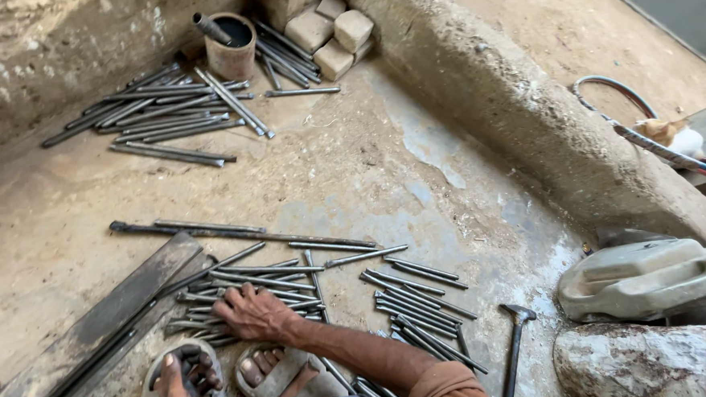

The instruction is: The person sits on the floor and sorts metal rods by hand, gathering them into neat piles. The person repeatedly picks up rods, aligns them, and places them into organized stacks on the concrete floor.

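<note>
Floor [351, 166]: dusty concrete; a second rod pile [163, 112] lies at eleven o'clock.
Rods [269, 279]: scattered at six o'clock; likely heavy, stiff, best gripped mid-length.
Right hand [254, 312]: fingers spread flat upon rods, nothing clenched.
Left hand: unseen.

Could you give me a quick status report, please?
Right hand flat on loose steel rods. Left hand low by sandal, grip unclear. Hammer lying untouched alongside.

Dark grey steel rods [293, 278] lie on the sandy-tan, blue-grey-patched floor [367, 165]; beside the rods are grey sandals [278, 384], an orange-brown sleeve [447, 388], and beyond them, pale beige blocks [332, 30].
</note>
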### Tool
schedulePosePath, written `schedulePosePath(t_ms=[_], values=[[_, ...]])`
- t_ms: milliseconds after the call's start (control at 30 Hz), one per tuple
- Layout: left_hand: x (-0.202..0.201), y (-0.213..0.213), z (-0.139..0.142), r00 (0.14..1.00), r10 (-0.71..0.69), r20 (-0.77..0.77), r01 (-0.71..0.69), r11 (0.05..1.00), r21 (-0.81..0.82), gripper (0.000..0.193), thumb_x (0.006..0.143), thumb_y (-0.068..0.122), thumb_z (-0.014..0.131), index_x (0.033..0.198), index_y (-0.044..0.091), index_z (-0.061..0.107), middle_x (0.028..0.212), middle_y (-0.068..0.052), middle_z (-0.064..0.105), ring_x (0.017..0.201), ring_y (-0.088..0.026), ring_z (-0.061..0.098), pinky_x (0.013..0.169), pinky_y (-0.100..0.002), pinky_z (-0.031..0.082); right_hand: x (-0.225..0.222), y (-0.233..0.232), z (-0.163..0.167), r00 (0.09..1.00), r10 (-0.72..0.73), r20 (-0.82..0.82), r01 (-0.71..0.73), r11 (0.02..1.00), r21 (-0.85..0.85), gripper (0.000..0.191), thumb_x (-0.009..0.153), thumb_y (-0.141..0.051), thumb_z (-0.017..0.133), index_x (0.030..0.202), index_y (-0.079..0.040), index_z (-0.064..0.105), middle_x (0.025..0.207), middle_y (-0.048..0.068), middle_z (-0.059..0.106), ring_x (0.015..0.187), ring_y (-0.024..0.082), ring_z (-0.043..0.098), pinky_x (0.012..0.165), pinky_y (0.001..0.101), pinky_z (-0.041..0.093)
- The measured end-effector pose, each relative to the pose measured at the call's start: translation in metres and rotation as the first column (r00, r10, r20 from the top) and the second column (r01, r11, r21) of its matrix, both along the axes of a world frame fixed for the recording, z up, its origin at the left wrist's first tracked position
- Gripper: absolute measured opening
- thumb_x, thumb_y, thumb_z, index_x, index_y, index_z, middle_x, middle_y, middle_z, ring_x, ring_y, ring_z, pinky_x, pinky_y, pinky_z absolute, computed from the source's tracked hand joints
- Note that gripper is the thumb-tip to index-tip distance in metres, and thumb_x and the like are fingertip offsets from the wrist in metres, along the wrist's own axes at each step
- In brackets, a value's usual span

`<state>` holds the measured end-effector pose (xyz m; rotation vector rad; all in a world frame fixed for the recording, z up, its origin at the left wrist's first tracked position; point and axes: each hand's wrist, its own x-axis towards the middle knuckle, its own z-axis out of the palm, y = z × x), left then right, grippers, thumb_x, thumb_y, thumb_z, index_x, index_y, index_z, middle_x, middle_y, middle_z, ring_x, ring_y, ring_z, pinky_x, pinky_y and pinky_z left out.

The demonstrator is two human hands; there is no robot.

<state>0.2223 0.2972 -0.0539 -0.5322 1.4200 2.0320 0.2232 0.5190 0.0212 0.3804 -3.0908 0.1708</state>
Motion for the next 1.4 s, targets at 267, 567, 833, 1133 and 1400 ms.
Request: schedulePosePath(t_ms=[267, 567, 833, 1133, 1400], values=[[-0.003, -0.006, -0.038, 1.000, 0.001, -0.003, -0.001, 1.000, 0.008, 0.062, 0.107, 0.063, 0.044, 0.119, 0.004, 0.057, 0.087, -0.010, 0.060, 0.063, -0.021, 0.055, 0.052, -0.037, 0.052, 0.022, 0.001, 0.042, 0.992, -0.128, 0.006, 0.127, 0.973, -0.193, 0.057, 0.096, -0.048, 0.063, 0.139, -0.011, 0.058, 0.127, 0.019, 0.060, 0.118, 0.035, 0.057, 0.102, 0.0547, 0.048], [0.000, 0.002, -0.002, 0.998, -0.021, 0.064, 0.032, 0.986, -0.167, 0.057, 0.109, 0.061, 0.046, 0.118, 0.006, 0.059, 0.088, -0.010, 0.059, 0.069, -0.022, 0.056, 0.058, -0.042, 0.050, 0.167, 0.055, 0.070, 0.585, -0.744, 0.321, 0.802, 0.589, -0.096, 0.074, 0.089, -0.049, 0.069, 0.144, -0.005, 0.045, 0.144, 0.023, 0.049, 0.134, 0.041, 0.045, 0.108, 0.0571, 0.038], [0.023, -0.012, 0.038, 0.990, -0.096, -0.108, 0.090, 0.994, -0.057, 0.048, 0.108, 0.051, 0.045, 0.106, 0.009, 0.065, 0.084, -0.005, 0.068, 0.065, -0.015, 0.064, 0.056, -0.031, 0.055, 0.261, 0.053, 0.027, 0.645, -0.718, 0.264, 0.745, 0.667, -0.008, 0.075, 0.085, -0.051, 0.072, 0.140, -0.006, 0.048, 0.144, 0.025, 0.046, 0.130, 0.045, 0.044, 0.106, 0.0579, 0.038], [0.030, -0.001, 0.055, 0.979, -0.109, -0.171, 0.118, 0.992, 0.043, 0.044, 0.111, 0.046, 0.043, 0.113, 0.006, 0.062, 0.088, -0.006, 0.065, 0.071, -0.014, 0.062, 0.061, -0.030, 0.057, 0.294, 0.051, 0.027, 0.634, -0.618, 0.464, 0.655, 0.749, 0.102, 0.075, 0.083, -0.056, 0.073, 0.138, -0.009, 0.051, 0.127, 0.019, 0.054, 0.118, 0.038, 0.050, 0.098, 0.0558, 0.042], [0.025, 0.000, 0.066, 0.979, -0.110, -0.170, 0.121, 0.991, 0.051, 0.044, 0.111, 0.046, 0.043, 0.112, 0.006, 0.062, 0.089, -0.006, 0.065, 0.072, -0.014, 0.063, 0.060, -0.029, 0.058, 0.318, 0.078, 0.000, 0.613, -0.745, 0.265, 0.756, 0.650, 0.079, 0.075, 0.088, -0.060, 0.064, 0.139, -0.007, 0.050, 0.129, 0.025, 0.055, 0.117, 0.039, 0.054, 0.096, 0.0556, 0.047]])
